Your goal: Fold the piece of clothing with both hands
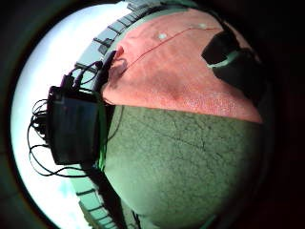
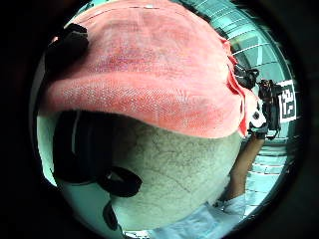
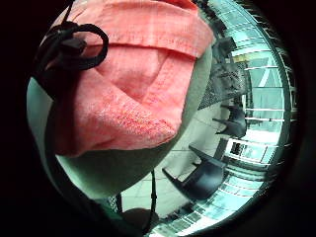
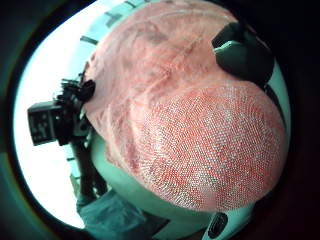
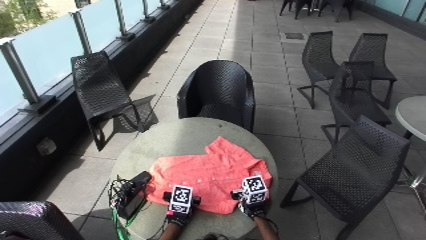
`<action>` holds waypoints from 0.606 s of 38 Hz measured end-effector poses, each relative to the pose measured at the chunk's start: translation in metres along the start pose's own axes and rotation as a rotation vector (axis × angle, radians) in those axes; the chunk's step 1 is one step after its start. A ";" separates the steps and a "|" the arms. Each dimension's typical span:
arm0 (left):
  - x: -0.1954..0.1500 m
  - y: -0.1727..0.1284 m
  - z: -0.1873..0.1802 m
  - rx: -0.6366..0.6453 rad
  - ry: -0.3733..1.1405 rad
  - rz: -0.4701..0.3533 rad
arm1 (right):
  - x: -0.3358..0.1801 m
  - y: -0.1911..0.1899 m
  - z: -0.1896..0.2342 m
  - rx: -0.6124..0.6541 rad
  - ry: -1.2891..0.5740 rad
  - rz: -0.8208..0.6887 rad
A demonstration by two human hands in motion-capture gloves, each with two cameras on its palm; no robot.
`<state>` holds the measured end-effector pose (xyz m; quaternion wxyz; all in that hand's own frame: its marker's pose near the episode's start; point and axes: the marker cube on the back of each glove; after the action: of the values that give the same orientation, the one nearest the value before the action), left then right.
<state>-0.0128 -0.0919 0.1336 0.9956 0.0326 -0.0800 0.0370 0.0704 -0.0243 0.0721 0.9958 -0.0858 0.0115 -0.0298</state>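
A coral-red shirt (image 5: 210,172) lies spread on the round grey table (image 5: 180,132), collar end away from me. My left hand (image 5: 177,216) is at its near hem on the left, and my right hand (image 5: 253,210) is at the near right corner. In the left palm views the hem (image 2: 149,99) stands lifted off the table, with black fingers (image 1: 224,47) curled on the cloth. The right thumb side view is almost filled by the weave (image 4: 210,145), and a finger (image 4: 242,50) curls on it. My right hand (image 2: 264,112) shows at the far hem corner.
A black box with cables (image 5: 133,192) sits on the table's near left, beside my left hand. Black wicker chairs stand around: one behind the table (image 5: 219,92), one at the left (image 5: 100,85), one close at the right (image 5: 353,170). A glass railing (image 5: 40,55) runs along the left.
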 end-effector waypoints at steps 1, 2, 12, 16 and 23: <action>-0.001 -0.003 -0.001 0.047 -0.031 -0.001 | 0.003 -0.009 0.008 0.049 -0.003 0.000; -0.001 -0.006 -0.004 0.090 -0.055 0.000 | 0.007 -0.021 0.020 0.102 -0.003 -0.002; -0.005 -0.018 -0.032 0.366 -0.050 0.020 | 0.022 -0.048 0.042 0.313 0.045 -0.035; -0.008 -0.007 -0.053 0.353 -0.026 0.052 | 0.019 -0.032 0.029 0.229 0.058 -0.074; -0.011 0.040 -0.100 -0.162 0.196 0.158 | 0.015 -0.008 -0.036 0.050 -0.007 -0.147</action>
<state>-0.0112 -0.0460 0.0360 0.9920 -0.0581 0.0128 0.1117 0.0837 -0.0391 0.0375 0.9928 -0.0616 0.0009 -0.1029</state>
